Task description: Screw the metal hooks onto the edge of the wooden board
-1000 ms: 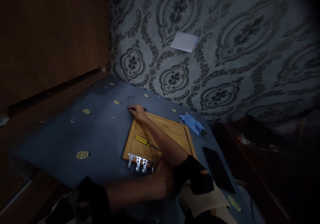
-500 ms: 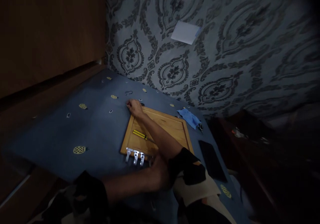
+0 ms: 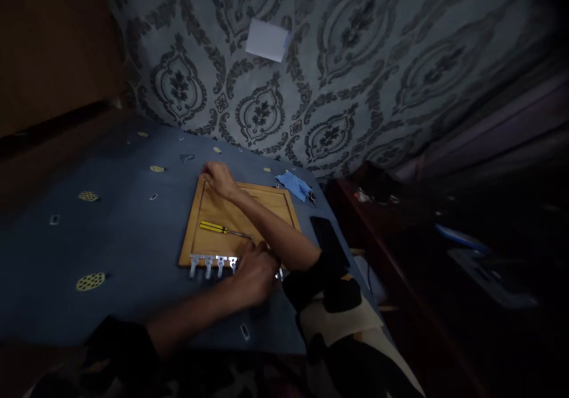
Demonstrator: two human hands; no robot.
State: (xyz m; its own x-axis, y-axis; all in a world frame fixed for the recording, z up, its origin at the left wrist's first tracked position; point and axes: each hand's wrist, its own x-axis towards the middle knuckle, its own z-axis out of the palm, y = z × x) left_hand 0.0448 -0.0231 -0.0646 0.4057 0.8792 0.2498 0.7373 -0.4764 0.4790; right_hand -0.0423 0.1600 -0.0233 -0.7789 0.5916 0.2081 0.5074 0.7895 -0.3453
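A wooden board lies on the blue tablecloth. A yellow-handled screwdriver rests on the board. A metal rack of hooks lies along the board's near edge. My left hand reaches in from the lower left and is closed over the rack's right end. My right arm crosses the board, and my right hand sits at its far left corner with the fingers curled. I cannot make out what those fingers hold, if anything.
A blue cloth with keys beside it lies past the board's far right corner. A black phone lies by the table's right edge. Dark wooden furniture stands to the right, and patterned wallpaper with a white paper is behind.
The view has swung to the right. My right hand has drawn back from the cloth beyond the board onto the board's far left corner. My left hand stays at the hook rack.
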